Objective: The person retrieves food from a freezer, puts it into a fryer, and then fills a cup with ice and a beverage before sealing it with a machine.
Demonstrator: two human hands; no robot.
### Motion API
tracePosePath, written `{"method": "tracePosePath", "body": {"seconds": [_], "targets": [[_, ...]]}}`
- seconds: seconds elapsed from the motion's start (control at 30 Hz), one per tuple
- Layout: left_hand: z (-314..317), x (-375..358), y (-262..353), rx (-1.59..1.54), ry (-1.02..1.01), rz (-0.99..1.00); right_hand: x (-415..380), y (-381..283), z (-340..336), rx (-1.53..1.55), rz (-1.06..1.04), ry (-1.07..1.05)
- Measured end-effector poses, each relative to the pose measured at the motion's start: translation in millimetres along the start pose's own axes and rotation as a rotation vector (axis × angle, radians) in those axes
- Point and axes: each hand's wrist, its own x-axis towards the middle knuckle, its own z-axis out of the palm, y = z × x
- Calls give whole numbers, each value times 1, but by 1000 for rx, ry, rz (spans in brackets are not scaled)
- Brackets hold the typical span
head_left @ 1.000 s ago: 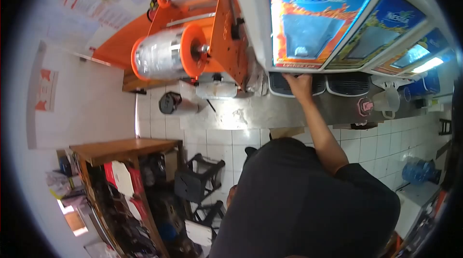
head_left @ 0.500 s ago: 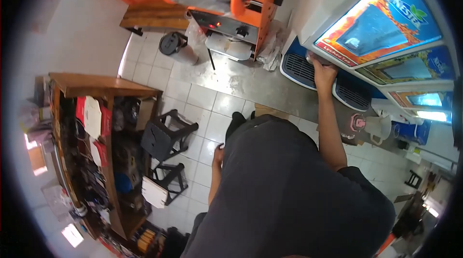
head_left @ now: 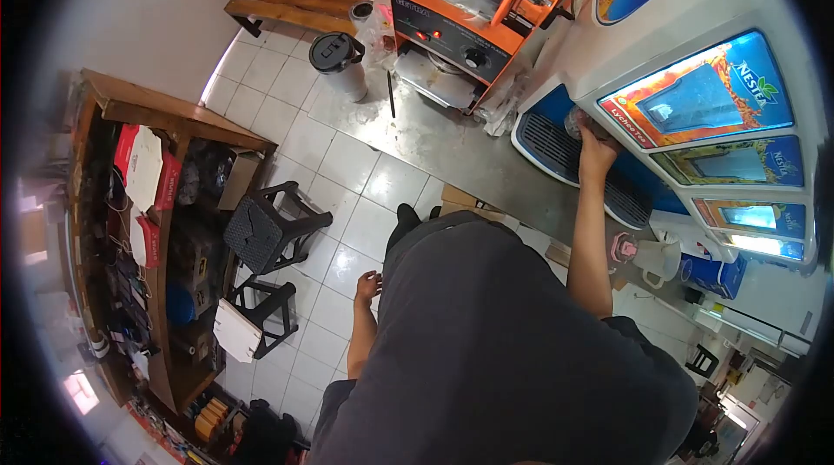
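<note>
My right hand reaches to the drink dispenser, its fingers closed around a clear plastic cup. The cup is over the black slotted drip tray, below the lit Lychee Tea panel; the hand hides part of it. Down beside my body hangs my left hand, holding nothing, with its fingers loosely apart over the tiled floor.
An orange cup sealing machine stands on the metal counter, near a grey tumbler with a black lid. Black stools and a wooden shelf are at my left. A pitcher is on the right.
My view has shifted, so the counter and shelf appear moved. The left hand has swung outward from my body, and its fingers show more. My right hand stays at the dispenser with the cup.
</note>
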Motion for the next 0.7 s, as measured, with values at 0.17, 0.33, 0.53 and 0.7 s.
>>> {"method": "tracePosePath", "body": {"seconds": [0.17,0.33,0.53,0.7], "targets": [[-11,12,-19,-59,-20,33,-4,-7,6,-53,58,65],[-18,48,-9,-49,-16,133,0,-24,12,-51,47,73],[-29,58,27,-163,-8,153,-2,-37,8,-212,147,16],[-46,66,8,-131,-43,87,-2,-20,11,-80,113,79]]}}
